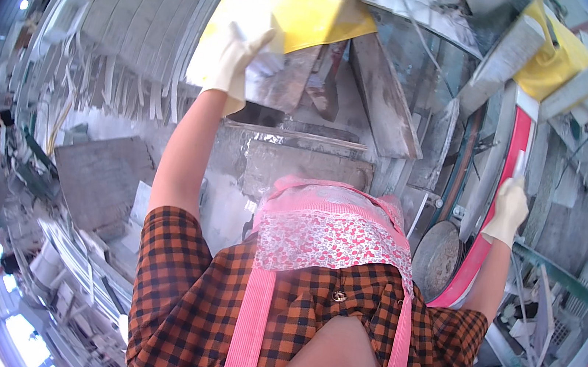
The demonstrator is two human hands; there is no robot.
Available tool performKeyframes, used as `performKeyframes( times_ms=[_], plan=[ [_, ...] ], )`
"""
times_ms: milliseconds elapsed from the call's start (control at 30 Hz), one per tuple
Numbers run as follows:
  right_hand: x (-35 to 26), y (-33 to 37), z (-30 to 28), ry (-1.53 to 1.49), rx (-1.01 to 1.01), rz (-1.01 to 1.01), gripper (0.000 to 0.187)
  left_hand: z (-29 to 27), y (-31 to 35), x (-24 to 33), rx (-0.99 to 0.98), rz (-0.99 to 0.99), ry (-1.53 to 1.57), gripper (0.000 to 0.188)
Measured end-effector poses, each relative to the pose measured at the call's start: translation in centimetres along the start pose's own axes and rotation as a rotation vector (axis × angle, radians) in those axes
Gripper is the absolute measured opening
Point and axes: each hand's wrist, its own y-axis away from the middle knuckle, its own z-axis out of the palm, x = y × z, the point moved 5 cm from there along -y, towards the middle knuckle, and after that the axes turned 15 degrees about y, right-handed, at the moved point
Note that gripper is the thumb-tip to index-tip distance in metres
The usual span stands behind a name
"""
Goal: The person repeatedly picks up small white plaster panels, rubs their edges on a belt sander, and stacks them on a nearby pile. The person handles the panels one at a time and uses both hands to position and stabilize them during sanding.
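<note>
My left hand [239, 61], in a cream rubber glove, reaches forward over a bright yellow sheet [295, 2]. Its thumb and fingers lie apart against the glare-washed near edge of the sheet, and a whitish blurred patch shows beside them. Off to the right, my right hand [510, 208], gloved the same way, is closed next to a long red strip [519, 139] with a pale border. A thin pale piece [520, 163] sticks up from that hand; its kind is too small to tell.
Grey slats with hanging shreds [146, 8] are stacked at the far left. A brown board [102, 177] lies below them. Leaning planks [387, 99] stand ahead of me. A round grey disc [438, 258] sits by the red strip. Another yellow sheet [559, 59] drapes at the far right.
</note>
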Motion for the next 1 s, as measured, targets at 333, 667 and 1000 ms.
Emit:
performKeyframes(
  times_ms=[333,667,1000],
  plan=[
    [-27.4,8.9,-12.6,-1.615,-0.046,-0.336,0.047,1.0,0.6,1.0,-0.040,-0.036,0.253,0.081],
    [-46.3,17.3,-15.9,-1.557,-0.109,-0.576,0.043,0.7,-0.2,0.0,-0.051,0.020,0.144,0.076],
    [-45.2,18.6,-13.8,-0.791,0.245,-1.002,0.091,0.4,0.4,0.9,-0.029,0.029,0.067,0.077]
  ],
)
